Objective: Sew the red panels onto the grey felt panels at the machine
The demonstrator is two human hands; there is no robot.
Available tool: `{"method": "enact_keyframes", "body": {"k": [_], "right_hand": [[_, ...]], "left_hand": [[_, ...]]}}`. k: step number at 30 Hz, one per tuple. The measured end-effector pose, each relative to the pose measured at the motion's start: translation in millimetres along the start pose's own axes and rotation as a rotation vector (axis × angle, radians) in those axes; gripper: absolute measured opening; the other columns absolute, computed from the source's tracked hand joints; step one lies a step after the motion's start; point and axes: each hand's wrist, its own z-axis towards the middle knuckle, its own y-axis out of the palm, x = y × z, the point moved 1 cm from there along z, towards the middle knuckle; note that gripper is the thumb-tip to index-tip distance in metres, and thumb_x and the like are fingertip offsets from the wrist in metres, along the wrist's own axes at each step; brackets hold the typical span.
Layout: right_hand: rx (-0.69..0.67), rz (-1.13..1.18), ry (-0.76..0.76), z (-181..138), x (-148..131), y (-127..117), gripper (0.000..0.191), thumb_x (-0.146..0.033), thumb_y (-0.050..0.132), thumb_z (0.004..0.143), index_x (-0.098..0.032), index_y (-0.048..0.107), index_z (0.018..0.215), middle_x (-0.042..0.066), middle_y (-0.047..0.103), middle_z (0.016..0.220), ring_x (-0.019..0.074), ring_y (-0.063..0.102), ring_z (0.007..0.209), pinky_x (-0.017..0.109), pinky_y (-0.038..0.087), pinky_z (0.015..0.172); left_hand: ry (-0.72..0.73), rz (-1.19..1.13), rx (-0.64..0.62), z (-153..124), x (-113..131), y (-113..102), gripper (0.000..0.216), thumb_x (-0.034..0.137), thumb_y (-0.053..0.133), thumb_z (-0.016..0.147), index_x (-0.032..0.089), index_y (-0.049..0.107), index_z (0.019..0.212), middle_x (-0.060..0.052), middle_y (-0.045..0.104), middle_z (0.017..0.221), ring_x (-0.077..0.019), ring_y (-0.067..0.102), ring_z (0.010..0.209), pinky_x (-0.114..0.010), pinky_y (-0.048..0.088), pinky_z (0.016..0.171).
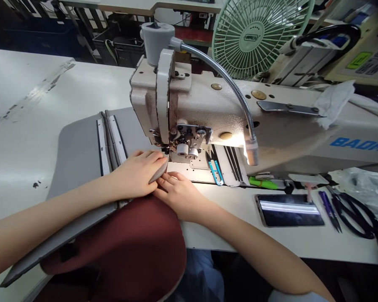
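Here's your grey panel (pixel 77 147), spread flat across the white tabletop (pixel 15 92), its left corner rounded, its dark lower edge slanting toward you! Two narrow white strips (pixel 117 136) flank raised grey ridges, running down to your left forearm. And there's your dark red panel (pixel 138 243), smooth and broadly curved, sagging over the table's front edge toward your lap! A grey edge (pixel 159 171) curls up between your hands, right beside the needle area; any join there is hidden.

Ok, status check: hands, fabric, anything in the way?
Left hand, right hand: both on fabric, close together by machine. Fabric grey and maroon, partly on table. Snips right of hands, apart from fabric.
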Motion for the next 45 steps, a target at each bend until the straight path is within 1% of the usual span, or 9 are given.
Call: {"method": "enact_keyframes", "body": {"k": [5, 16, 24, 26, 28, 31, 34, 40, 45], "right_hand": [[-0.027, -0.008, -0.046, -8.3, -8.6, -0.3, 0.043, -0.021, 0.047, 0.095, -0.007, 0.053, 0.135, 0.021, 0.053, 0.142, 0.0286, 0.049, 0.132, 0.043, 0.037, 0.105], [-0.056, -0.007, 0.059, -1.6, 5.7, 1.8, 0.045, -0.017, 0.045, 0.095, -0.012, 0.051, 0.140, 0.018, 0.047, 0.148, 0.0292, 0.042, 0.138, 0.044, 0.036, 0.108], [-0.115, 0.082, 0.079, -5.8, 5.9, -1.5, 0.079, -0.031, 0.064, 0.080, -0.006, 0.036, 0.149, 0.027, 0.030, 0.155, 0.0354, 0.027, 0.145, 0.051, 0.025, 0.113], [-0.109, 0.070, 0.102, -5.3, 5.3, 1.1, 0.075, -0.028, 0.062, 0.081, -0.005, 0.037, 0.149, 0.027, 0.031, 0.155, 0.0340, 0.027, 0.146, 0.050, 0.025, 0.114], [-0.100, 0.037, 0.138, -5.2, 5.0, 4.8, 0.067, -0.021, 0.056, 0.086, -0.007, 0.036, 0.149, 0.025, 0.032, 0.155, 0.0318, 0.028, 0.145, 0.049, 0.026, 0.114], [-0.095, 0.009, 0.148, -5.0, 5.7, 9.6, 0.065, -0.022, 0.051, 0.090, -0.008, 0.033, 0.151, 0.023, 0.030, 0.157, 0.0315, 0.029, 0.146, 0.050, 0.026, 0.114], [-0.096, 0.006, 0.133, -2.6, 6.7, 11.6, 0.066, -0.025, 0.053, 0.091, -0.007, 0.033, 0.151, 0.023, 0.029, 0.157, 0.0316, 0.029, 0.146, 0.048, 0.028, 0.113], [-0.125, 0.017, 0.192, 0.6, 3.9, 5.2, 0.071, -0.020, 0.054, 0.088, -0.004, 0.029, 0.152, 0.023, 0.030, 0.157, 0.0321, 0.028, 0.146, 0.047, 0.025, 0.115], [-0.174, 0.061, 0.133, 1.4, 0.7, 2.4, 0.079, -0.030, 0.058, 0.086, -0.008, 0.026, 0.154, 0.021, 0.022, 0.160, 0.0309, 0.022, 0.149, 0.046, 0.023, 0.117]], "left_hand": [[0.029, 0.068, -0.105, -14.5, 9.2, -2.2, 0.034, 0.009, 0.042, 0.086, 0.019, 0.062, 0.111, -0.009, 0.063, 0.100, -0.0250, 0.056, 0.090, -0.038, 0.047, 0.076], [-0.075, 0.027, -0.094, 11.8, 1.9, 5.6, 0.029, 0.011, 0.041, 0.092, 0.019, 0.066, 0.105, -0.008, 0.062, 0.100, -0.0246, 0.056, 0.094, -0.034, 0.047, 0.075], [-0.043, 0.064, -0.068, 20.8, -0.1, 0.7, 0.028, 0.011, 0.042, 0.090, 0.018, 0.066, 0.104, -0.011, 0.062, 0.096, -0.0274, 0.057, 0.093, -0.037, 0.047, 0.074], [-0.049, 0.088, -0.082, 20.6, 1.6, -1.1, 0.029, 0.011, 0.040, 0.090, 0.017, 0.066, 0.101, -0.012, 0.063, 0.095, -0.0276, 0.057, 0.093, -0.038, 0.047, 0.073], [-0.011, 0.157, -0.056, 12.2, 2.9, -4.8, 0.032, 0.011, 0.043, 0.087, 0.017, 0.065, 0.109, -0.013, 0.063, 0.102, -0.0301, 0.056, 0.097, -0.041, 0.046, 0.077], [0.019, 0.288, -0.026, -11.6, 0.0, -13.7, 0.057, 0.006, 0.048, 0.077, 0.021, 0.056, 0.131, -0.015, 0.060, 0.111, -0.0343, 0.053, 0.099, -0.047, 0.043, 0.078], [-0.012, 0.253, -0.098, -27.6, -8.8, -22.3, 0.069, 0.003, 0.044, 0.076, 0.031, 0.051, 0.139, -0.011, 0.061, 0.104, -0.0292, 0.054, 0.087, -0.041, 0.043, 0.071], [0.005, 0.112, -0.177, -11.0, -21.0, -27.0, 0.070, 0.007, 0.042, 0.077, 0.036, 0.051, 0.140, -0.006, 0.063, 0.100, -0.0263, 0.058, 0.085, -0.036, 0.044, 0.073], [0.062, 0.061, -0.095, 1.3, -22.9, -19.5, 0.050, 0.015, 0.039, 0.085, 0.031, 0.061, 0.128, -0.008, 0.065, 0.106, -0.0256, 0.063, 0.090, -0.037, 0.047, 0.082]]}}
